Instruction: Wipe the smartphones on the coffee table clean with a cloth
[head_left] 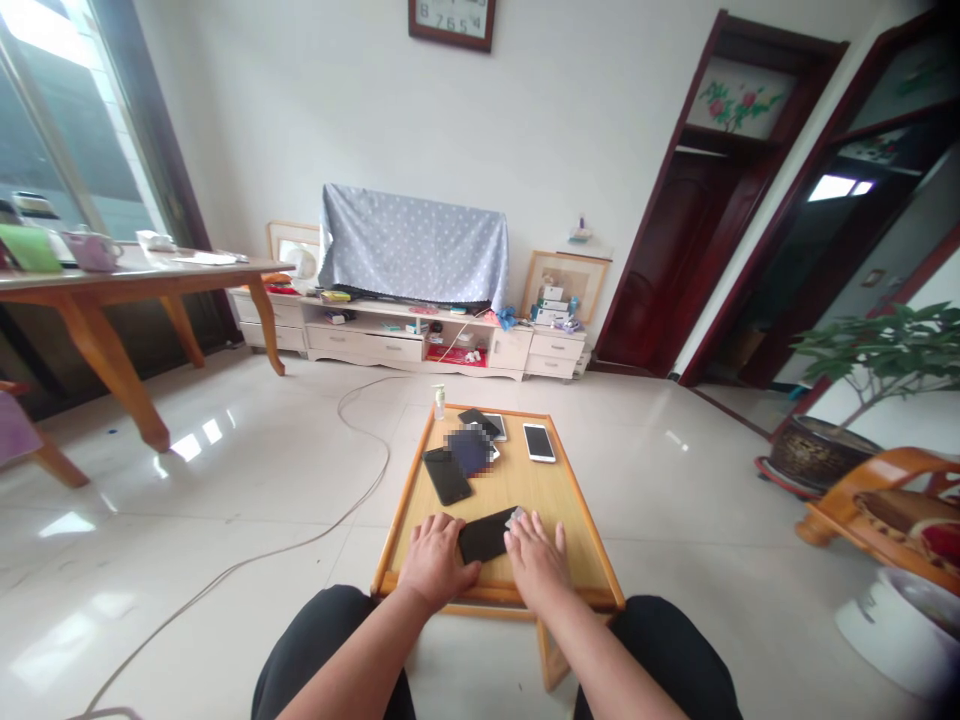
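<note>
A black smartphone (486,538) lies flat near the close edge of a small wooden table (517,480). My left hand (435,560) is closed on its left end, thumb along the near edge and fingers over the far side. At the right end, my right hand (536,560) presses a small pale crumpled cloth (514,517) against the screen with its fingertips. Most of that cloth is hidden by the fingers, so its exact kind is unclear. Beyond my hands lies another dark phone (448,477), and a white phone (538,442) is at the far right.
A pump bottle (439,400) stands at the table's far left corner. Near it are a blurred-out dark blue thing (470,452) and another dark phone (480,421) resting on a pale one. A cable (300,545) crosses the floor at left. A potted plant (825,450) stands right.
</note>
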